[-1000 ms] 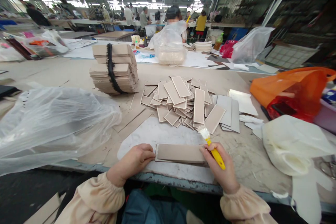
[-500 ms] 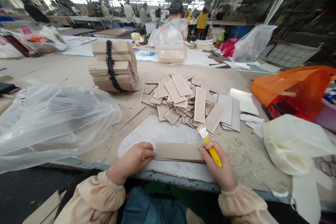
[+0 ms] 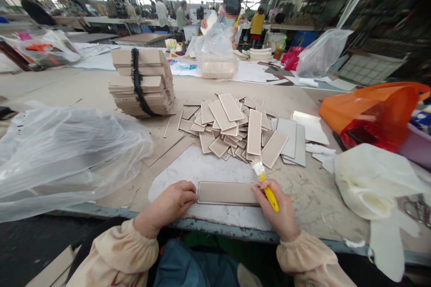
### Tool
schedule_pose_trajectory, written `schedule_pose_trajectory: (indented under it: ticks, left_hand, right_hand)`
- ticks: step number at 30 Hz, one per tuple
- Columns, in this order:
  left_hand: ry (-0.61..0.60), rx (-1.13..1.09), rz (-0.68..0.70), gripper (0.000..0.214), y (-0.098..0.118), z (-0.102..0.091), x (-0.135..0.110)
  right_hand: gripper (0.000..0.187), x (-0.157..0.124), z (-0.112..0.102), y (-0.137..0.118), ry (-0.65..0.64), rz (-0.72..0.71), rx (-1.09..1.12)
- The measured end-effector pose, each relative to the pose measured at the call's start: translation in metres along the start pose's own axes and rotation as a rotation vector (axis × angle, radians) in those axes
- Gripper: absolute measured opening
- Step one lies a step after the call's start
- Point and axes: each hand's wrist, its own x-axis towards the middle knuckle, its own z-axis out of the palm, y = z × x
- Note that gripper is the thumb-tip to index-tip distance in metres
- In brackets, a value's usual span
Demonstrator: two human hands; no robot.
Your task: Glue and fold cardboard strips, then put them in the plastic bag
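A long beige rectangular panel (image 3: 227, 193) with a dark outline lies near the table's front edge, on a pale sheet (image 3: 188, 166). My left hand (image 3: 173, 206) is closed, its thumb and fingertips pinching the panel's left end. In my right hand (image 3: 278, 204) a yellow-handled brush (image 3: 269, 195) is gripped, its bristles coated in white and pointing away from me. The thumb and index finger of that hand also touch the panel's right end. Just beyond lies a loose heap of smaller beige rectangular pieces (image 3: 224, 119) with pale borders.
A strapped stack of beige pieces (image 3: 151, 83) stands back left, behind a crumpled clear plastic bag (image 3: 74, 157). Grey boards (image 3: 298, 143), an orange bag (image 3: 363, 107), a white roll (image 3: 363, 184) and scissors (image 3: 417, 208) are at right. A co-worker (image 3: 232, 13) sits across the table.
My hands keep the same hold on the panel and brush. The whole view has shifted slightly. Across the table, the co-worker's head is higher, and a hand with a white piece now shows.
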Motion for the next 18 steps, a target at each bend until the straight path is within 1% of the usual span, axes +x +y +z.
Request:
schedule_pose_trajectory:
  ticks: [6,18]
  left_hand:
    - [0.053,0.048,0.050,0.022,-0.0010,0.0020,0.0000]
    - [0.052,0.049,0.047,0.021,0.0019,-0.0014,0.0013]
  right_hand:
    - [0.018,0.0003,-0.0007,-0.0007,-0.006,-0.016,-0.013]
    - [0.016,0.0001,-0.0004,-0.0008,-0.006,-0.026,-0.010]
